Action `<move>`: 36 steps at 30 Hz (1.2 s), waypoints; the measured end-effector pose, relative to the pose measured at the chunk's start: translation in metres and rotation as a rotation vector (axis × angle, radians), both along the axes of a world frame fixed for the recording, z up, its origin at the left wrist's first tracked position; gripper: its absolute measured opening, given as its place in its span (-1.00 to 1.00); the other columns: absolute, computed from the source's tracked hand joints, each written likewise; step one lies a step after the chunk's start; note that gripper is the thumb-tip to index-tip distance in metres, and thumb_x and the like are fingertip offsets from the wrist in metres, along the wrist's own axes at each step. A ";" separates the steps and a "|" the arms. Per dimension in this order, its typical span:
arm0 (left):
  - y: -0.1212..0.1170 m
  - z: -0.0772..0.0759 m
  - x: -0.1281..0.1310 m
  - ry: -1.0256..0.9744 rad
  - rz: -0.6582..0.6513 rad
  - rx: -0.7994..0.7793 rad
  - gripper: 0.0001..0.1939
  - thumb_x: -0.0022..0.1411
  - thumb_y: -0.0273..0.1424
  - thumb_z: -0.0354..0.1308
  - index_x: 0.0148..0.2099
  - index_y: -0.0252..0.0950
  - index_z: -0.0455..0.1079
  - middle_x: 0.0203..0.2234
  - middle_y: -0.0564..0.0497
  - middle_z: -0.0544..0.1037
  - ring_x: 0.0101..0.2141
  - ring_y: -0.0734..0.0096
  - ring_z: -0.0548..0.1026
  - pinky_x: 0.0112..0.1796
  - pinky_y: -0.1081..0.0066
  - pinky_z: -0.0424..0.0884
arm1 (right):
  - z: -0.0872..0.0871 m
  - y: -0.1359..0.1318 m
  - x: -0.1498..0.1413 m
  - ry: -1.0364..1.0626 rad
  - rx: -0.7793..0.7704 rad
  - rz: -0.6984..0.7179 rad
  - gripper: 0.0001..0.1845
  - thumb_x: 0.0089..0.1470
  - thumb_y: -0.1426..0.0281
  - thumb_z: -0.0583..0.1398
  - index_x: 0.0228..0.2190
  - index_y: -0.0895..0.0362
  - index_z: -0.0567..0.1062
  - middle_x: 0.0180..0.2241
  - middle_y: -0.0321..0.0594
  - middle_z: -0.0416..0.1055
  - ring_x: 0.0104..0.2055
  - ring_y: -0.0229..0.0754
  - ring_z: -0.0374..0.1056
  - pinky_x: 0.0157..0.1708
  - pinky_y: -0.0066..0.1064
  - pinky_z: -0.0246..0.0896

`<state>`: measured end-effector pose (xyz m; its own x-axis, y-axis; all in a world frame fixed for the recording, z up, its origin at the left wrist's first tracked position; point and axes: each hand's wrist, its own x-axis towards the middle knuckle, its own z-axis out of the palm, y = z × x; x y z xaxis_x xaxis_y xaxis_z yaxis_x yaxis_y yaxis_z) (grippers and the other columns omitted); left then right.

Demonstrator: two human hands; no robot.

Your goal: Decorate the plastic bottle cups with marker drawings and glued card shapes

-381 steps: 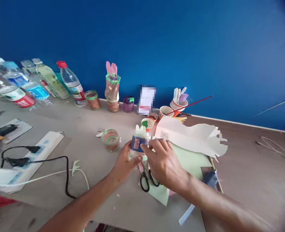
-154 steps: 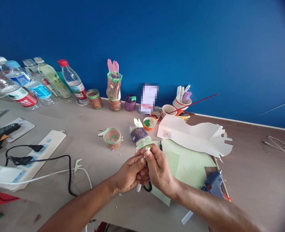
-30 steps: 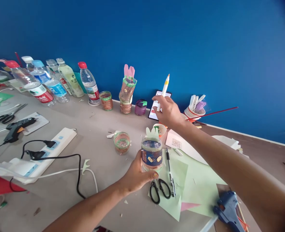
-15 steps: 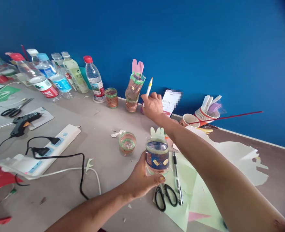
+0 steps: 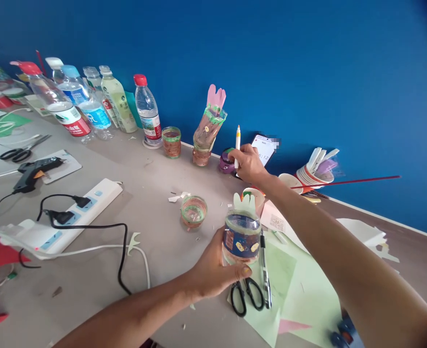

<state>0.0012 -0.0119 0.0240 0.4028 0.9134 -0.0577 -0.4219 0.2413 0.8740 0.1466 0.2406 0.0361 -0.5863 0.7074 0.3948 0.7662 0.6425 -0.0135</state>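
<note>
My left hand (image 5: 215,270) is wrapped round a clear cup (image 5: 241,249) that looks cut from a plastic bottle, with a dark blue band and pale green paper petals or ears (image 5: 244,203) behind its rim. In my right hand (image 5: 251,165), reaching toward the wall, a white marker (image 5: 238,145) with an orange tip stands nearly upright between the fingers. A purple round container (image 5: 227,163) sits just left of that hand, and a phone (image 5: 266,147) is partly hidden behind it. Black-handled scissors (image 5: 247,297) and a pen (image 5: 266,275) lie below the cup.
Beside the wall stand a bottle craft with pink ears (image 5: 209,130), a small wrapped cup (image 5: 171,142) and several bottles (image 5: 150,113). Another cut cup (image 5: 193,211) sits mid-table. On the left are a power strip (image 5: 102,198), cables and a glue gun (image 5: 35,171); green paper (image 5: 271,290) lies right.
My right hand has moved right with the marker, which is now more upright, and the purple container shows more. My left hand keeps hold of the cup. The view has shifted slightly.
</note>
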 end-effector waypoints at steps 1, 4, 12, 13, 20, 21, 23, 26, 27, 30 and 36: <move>0.000 0.000 0.000 0.001 -0.002 -0.006 -0.22 -0.02 -0.07 0.41 0.13 -0.29 0.20 0.10 -0.27 0.43 0.12 -0.07 0.39 0.08 0.08 0.29 | 0.001 0.001 0.001 -0.021 0.001 0.014 -0.62 -0.07 0.63 0.12 -0.19 0.10 0.50 -0.30 -0.08 0.49 -0.08 0.09 0.25 -0.17 -0.19 0.03; 0.001 0.001 -0.001 0.011 0.003 -0.023 -0.23 -0.03 -0.07 0.41 0.11 -0.29 0.21 0.08 -0.28 0.44 0.10 -0.10 0.40 0.04 0.09 0.32 | 0.003 0.004 0.003 -0.081 -0.010 0.044 -0.59 -0.08 0.63 0.13 -0.17 0.10 0.51 -0.37 -0.12 0.51 -0.10 0.11 0.26 -0.20 -0.22 0.03; 0.002 0.004 -0.003 0.011 0.011 -0.011 -0.25 -0.01 -0.10 0.41 0.13 -0.30 0.22 0.08 -0.27 0.44 0.10 -0.07 0.41 0.05 0.10 0.32 | 0.011 0.002 0.002 -0.114 -0.049 -0.042 -0.55 -0.02 0.55 0.12 -0.07 0.05 0.50 -0.22 -0.17 0.56 -0.32 -0.06 0.38 -0.39 -0.34 0.05; 0.002 0.004 -0.003 0.008 0.010 -0.010 -0.25 -0.01 -0.10 0.41 0.12 -0.30 0.22 0.09 -0.27 0.44 0.10 -0.07 0.41 0.06 0.09 0.32 | 0.013 0.001 0.001 -0.113 -0.048 -0.058 -0.56 -0.01 0.51 0.13 -0.06 0.04 0.50 -0.20 -0.19 0.57 -0.33 -0.06 0.39 -0.38 -0.34 0.06; 0.002 0.003 -0.003 0.005 -0.007 -0.009 -0.18 -0.03 -0.07 0.41 0.17 -0.31 0.18 0.12 -0.30 0.41 0.14 -0.09 0.37 0.09 0.09 0.29 | 0.020 -0.006 -0.022 -0.093 -0.033 -0.202 -0.66 0.20 0.31 0.06 -0.04 0.10 0.47 -0.22 -0.11 0.58 -0.31 -0.01 0.42 -0.30 -0.27 0.10; 0.002 0.003 -0.003 0.003 -0.008 -0.007 -0.17 -0.03 -0.07 0.41 0.17 -0.31 0.17 0.12 -0.30 0.41 0.14 -0.09 0.37 0.10 0.08 0.29 | 0.021 -0.005 -0.027 -0.094 -0.037 -0.220 -0.66 0.20 0.33 0.07 -0.04 0.10 0.47 -0.22 -0.09 0.57 -0.32 0.00 0.42 -0.30 -0.26 0.10; 0.002 0.002 -0.003 0.007 -0.002 -0.006 -0.18 -0.03 -0.08 0.42 0.16 -0.31 0.18 0.12 -0.29 0.42 0.13 -0.08 0.38 0.10 0.08 0.29 | 0.022 -0.002 -0.035 -0.103 -0.057 -0.248 -0.66 0.15 0.43 0.09 -0.05 0.09 0.48 -0.23 -0.08 0.57 -0.34 0.00 0.42 -0.33 -0.27 0.09; 0.002 0.001 -0.003 0.018 0.011 -0.021 -0.23 -0.01 -0.12 0.42 0.15 -0.29 0.19 0.12 -0.27 0.42 0.13 -0.06 0.37 0.11 0.07 0.28 | 0.021 0.003 -0.038 -0.119 -0.094 -0.247 -0.59 0.03 0.56 0.12 -0.09 0.06 0.50 -0.25 -0.11 0.57 -0.36 -0.02 0.41 -0.37 -0.29 0.07; 0.002 0.002 -0.002 0.016 0.010 -0.026 -0.23 -0.01 -0.12 0.41 0.15 -0.29 0.19 0.13 -0.27 0.42 0.13 -0.07 0.37 0.11 0.07 0.28 | 0.021 0.004 -0.036 -0.121 -0.101 -0.235 -0.58 0.01 0.58 0.12 -0.10 0.04 0.50 -0.25 -0.12 0.56 -0.36 -0.03 0.40 -0.36 -0.29 0.08; 0.002 0.002 -0.002 0.004 0.002 -0.020 -0.21 -0.02 -0.09 0.41 0.17 -0.29 0.21 0.12 -0.27 0.42 0.13 -0.08 0.38 0.10 0.07 0.28 | 0.016 0.007 -0.024 -0.123 -0.111 -0.169 -0.59 0.00 0.58 0.13 -0.12 0.00 0.50 -0.24 -0.15 0.55 -0.34 -0.04 0.40 -0.36 -0.30 0.09; 0.002 0.000 -0.002 0.037 0.006 0.002 -0.23 -0.01 -0.11 0.41 0.16 -0.29 0.22 0.08 -0.26 0.44 0.10 -0.05 0.39 0.10 0.06 0.28 | 0.009 0.008 -0.002 -0.111 -0.140 -0.017 -0.55 -0.06 0.62 0.14 -0.13 0.01 0.51 -0.23 -0.21 0.57 -0.28 -0.06 0.42 -0.33 -0.35 0.14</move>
<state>-0.0004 -0.0100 0.0240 0.3953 0.9158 -0.0703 -0.3903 0.2368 0.8897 0.1450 0.2484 0.0446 -0.6083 0.7611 0.2252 0.7785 0.6274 -0.0172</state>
